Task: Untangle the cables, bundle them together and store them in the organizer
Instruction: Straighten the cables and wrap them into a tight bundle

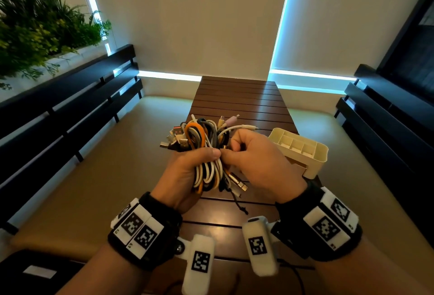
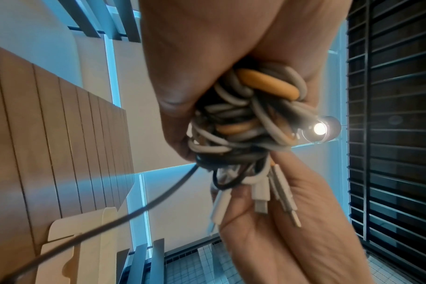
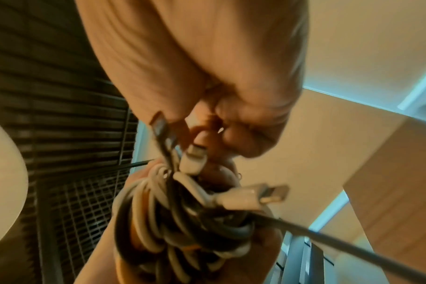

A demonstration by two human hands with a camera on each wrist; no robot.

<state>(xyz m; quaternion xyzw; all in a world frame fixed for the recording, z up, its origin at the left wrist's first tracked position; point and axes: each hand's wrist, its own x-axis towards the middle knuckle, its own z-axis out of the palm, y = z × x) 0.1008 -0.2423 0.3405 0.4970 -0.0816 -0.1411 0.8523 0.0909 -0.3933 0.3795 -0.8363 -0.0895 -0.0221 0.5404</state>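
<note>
A bundle of cables (image 1: pixel 204 144) in white, grey, black and orange hangs above the brown slatted table (image 1: pixel 239 97). My left hand (image 1: pixel 187 168) grips it round the middle, thumb across the front. My right hand (image 1: pixel 234 151) meets it from the right and pinches at the bundle with thumb and curled fingers. Plugs fan out at the top and bottom. A thin black cord (image 1: pixel 239 203) dangles below. The left wrist view shows the coils (image 2: pixel 243 124) in the fist; the right wrist view shows them (image 3: pixel 178 221) blurred. The cream organizer (image 1: pixel 303 151) stands on the table, right of my hands, with nothing in the compartments I can see.
Beige cushioned benches (image 1: pixel 105 165) with dark slatted backs flank the narrow table on both sides. Green plants (image 1: pixel 35 24) stand at the far left. A dark object with a white label (image 1: pixel 35 271) lies at the bottom left.
</note>
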